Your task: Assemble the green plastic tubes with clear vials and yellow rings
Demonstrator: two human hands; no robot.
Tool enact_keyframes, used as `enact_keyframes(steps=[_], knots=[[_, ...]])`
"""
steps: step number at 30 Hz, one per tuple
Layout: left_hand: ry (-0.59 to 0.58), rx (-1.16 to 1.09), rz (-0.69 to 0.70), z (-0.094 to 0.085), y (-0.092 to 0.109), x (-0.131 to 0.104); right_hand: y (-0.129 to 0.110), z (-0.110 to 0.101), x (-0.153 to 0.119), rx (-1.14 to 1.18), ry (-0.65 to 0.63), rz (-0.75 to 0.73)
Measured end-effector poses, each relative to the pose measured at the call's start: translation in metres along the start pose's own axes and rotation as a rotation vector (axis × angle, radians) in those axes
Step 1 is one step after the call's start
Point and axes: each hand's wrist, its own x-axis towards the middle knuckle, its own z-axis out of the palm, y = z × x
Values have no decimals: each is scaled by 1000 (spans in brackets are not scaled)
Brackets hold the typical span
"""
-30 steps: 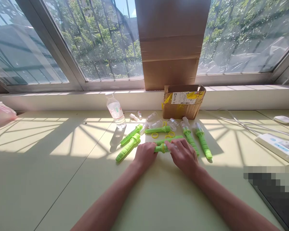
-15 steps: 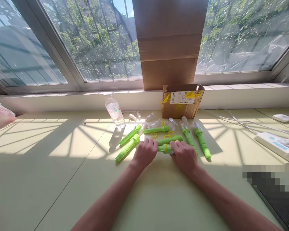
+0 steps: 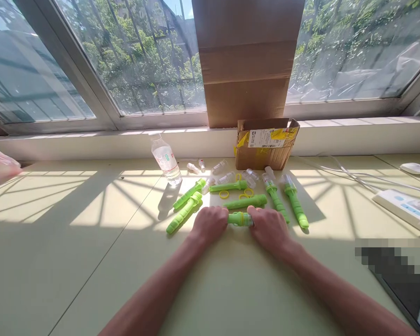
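Note:
My left hand (image 3: 210,224) is closed around the left part of a green ribbed plastic tube (image 3: 240,219), held level near the middle of the table. My right hand (image 3: 269,227) grips the tube's other end, where a yellow ring and a clear, ridged part show; the fingers hide the rest. Just behind lies another green tube (image 3: 247,201). Two more green tubes (image 3: 184,213) lie left of my hands, and two with clear caps, one of them this green tube (image 3: 296,205), lie to the right.
Clear plastic caps (image 3: 226,178) and yellow rings (image 3: 224,194) are scattered behind the tubes. A water bottle (image 3: 166,160) stands at the back left, a cardboard box (image 3: 266,144) at the back. A power strip (image 3: 404,207) with cables lies right; a dark object (image 3: 399,284) is partly pixelated.
Both hands keep hold of the green tube. My left hand has turned slightly and sits a little lower, so more of the tube lying behind shows. The view has shifted slightly.

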Motion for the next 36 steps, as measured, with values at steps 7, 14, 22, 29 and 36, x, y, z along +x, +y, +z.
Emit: enact_keyframes(steps=[7,14,22,29,36], knots=[[26,-85,-64,-12,6,-1,7,1,4,-82,268,-80],[-460,-750,41,-31,2,-7,13,-8,3,-136,628,-339],[-100,-56,-45,-6,8,-1,5,-2,4,-36,21,-60],[-87,-155,-40,-18,7,1,8,3,5,-94,241,-104],[-785,-873,5,-49,-5,-6,10,-14,4,-158,689,-366]])
